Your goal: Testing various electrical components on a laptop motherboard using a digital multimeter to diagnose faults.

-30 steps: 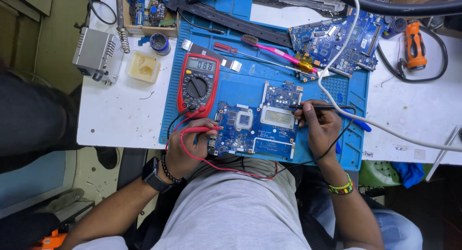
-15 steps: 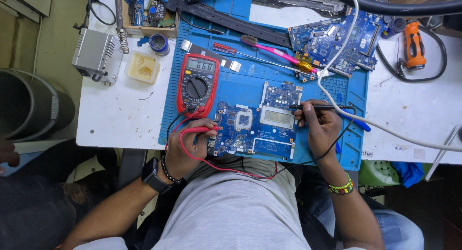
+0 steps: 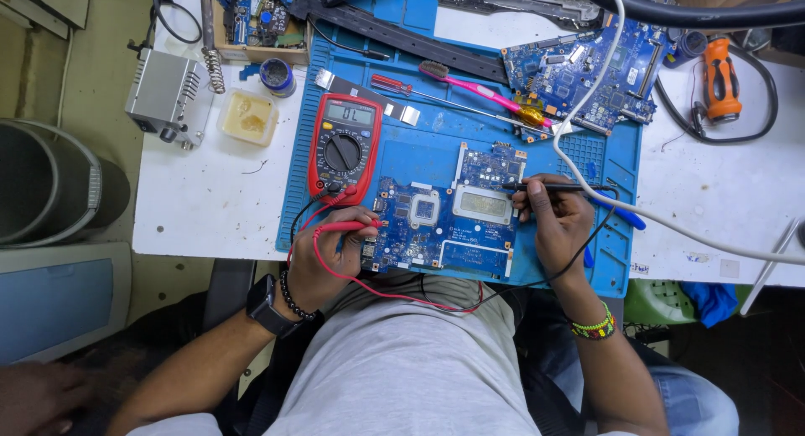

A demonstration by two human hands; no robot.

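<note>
A blue circuit board lies on the blue work mat at the table's near edge. My left hand grips a red test probe, its tip at the board's left side. My right hand holds a black test probe pointing left onto the board's right edge. Red and black leads run from the probes to a red multimeter standing just beyond my left hand.
A second blue board, a pink brush and a red screwdriver lie at the mat's far side. A grey soldering station, a flux tub and an orange tool sit on the white table. A white cable crosses right.
Both hands keep the probes on the board in the same places. At the left, off the table, a dark figure has moved away and a grey bin now shows.
</note>
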